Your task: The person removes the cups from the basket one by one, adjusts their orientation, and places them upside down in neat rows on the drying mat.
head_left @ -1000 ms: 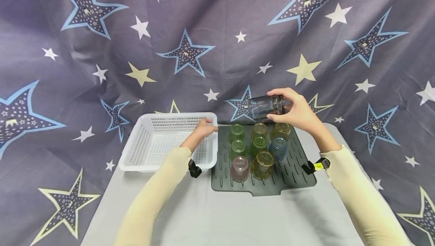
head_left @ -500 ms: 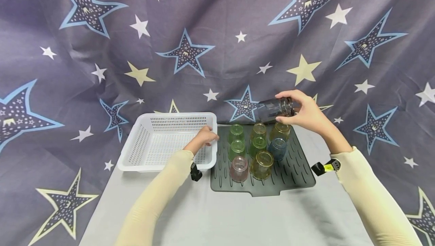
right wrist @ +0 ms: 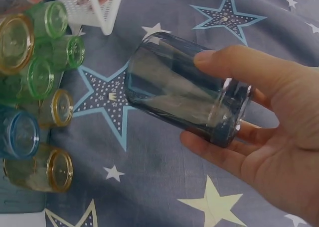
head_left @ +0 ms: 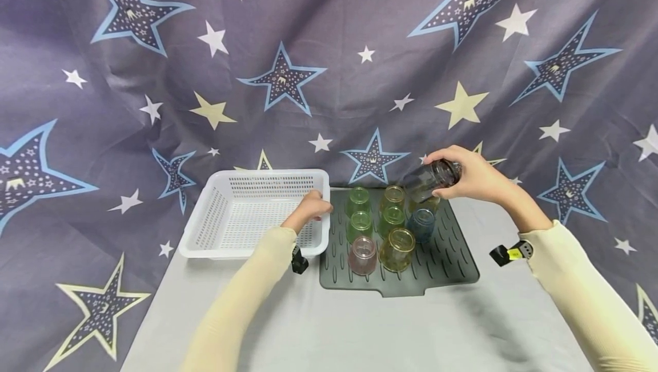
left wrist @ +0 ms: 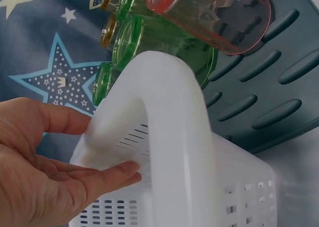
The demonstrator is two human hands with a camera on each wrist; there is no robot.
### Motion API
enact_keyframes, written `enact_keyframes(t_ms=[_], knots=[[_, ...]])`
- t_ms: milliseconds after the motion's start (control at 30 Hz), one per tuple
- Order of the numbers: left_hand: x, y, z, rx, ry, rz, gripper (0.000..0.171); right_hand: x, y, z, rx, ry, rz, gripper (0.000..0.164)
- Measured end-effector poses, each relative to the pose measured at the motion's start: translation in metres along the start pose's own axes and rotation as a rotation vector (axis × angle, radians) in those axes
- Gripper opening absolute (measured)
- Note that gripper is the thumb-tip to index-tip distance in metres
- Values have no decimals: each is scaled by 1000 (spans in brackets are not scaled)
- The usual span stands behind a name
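My right hand (head_left: pixel 470 175) grips a dark grey drinking glass (right wrist: pixel 172 85) around its thick base end, with the thumb on one side and fingers on the other. The glass is tilted, its far end pointing left and downward, above the back right of a dark drying mat (head_left: pixel 452 252). In the head view it overlaps the amber glass (head_left: pixel 430 205) at the back right corner. At the right end of a white plastic basket (head_left: pixel 221 253), my left hand (head_left: pixel 312 207) pinches the rim (left wrist: pixel 177 87) between its thumb and fingers.
Upside-down glasses stand on the mat: several green and amber ones, a blue glass (head_left: pixel 421 224) and a pink glass (head_left: pixel 362 256). The basket sits left of the mat on a white table (head_left: pixel 360 332). A star-patterned curtain (head_left: pixel 329 46) hangs behind.
My right hand has moved right and down with the dark glass, which now tilts more steeply downward. The left hand has shifted slightly and closed more on the basket rim.
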State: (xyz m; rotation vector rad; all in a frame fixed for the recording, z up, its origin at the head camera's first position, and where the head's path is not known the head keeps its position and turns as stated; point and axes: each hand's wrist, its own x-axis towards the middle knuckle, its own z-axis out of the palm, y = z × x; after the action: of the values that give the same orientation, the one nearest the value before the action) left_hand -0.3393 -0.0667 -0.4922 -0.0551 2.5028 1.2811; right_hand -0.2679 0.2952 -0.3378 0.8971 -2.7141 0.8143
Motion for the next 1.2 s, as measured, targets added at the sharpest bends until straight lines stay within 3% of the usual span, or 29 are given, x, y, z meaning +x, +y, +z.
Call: enact_keyframes(t_ms=[233,500,900,1200], knots=[[1,0,-2,16,-14,2,17,-4,-2,-5,-45,-107,54,59],[0,1,-3,28,-16,-2,24,-3,1,-3,-69,-216,73,58],[2,4,-1,130,9,14,39,-5,10,11,-95,-270,46,57],[7,4,-1,72,-49,-8,40,-9,15,20,-114,-299,19,55]])
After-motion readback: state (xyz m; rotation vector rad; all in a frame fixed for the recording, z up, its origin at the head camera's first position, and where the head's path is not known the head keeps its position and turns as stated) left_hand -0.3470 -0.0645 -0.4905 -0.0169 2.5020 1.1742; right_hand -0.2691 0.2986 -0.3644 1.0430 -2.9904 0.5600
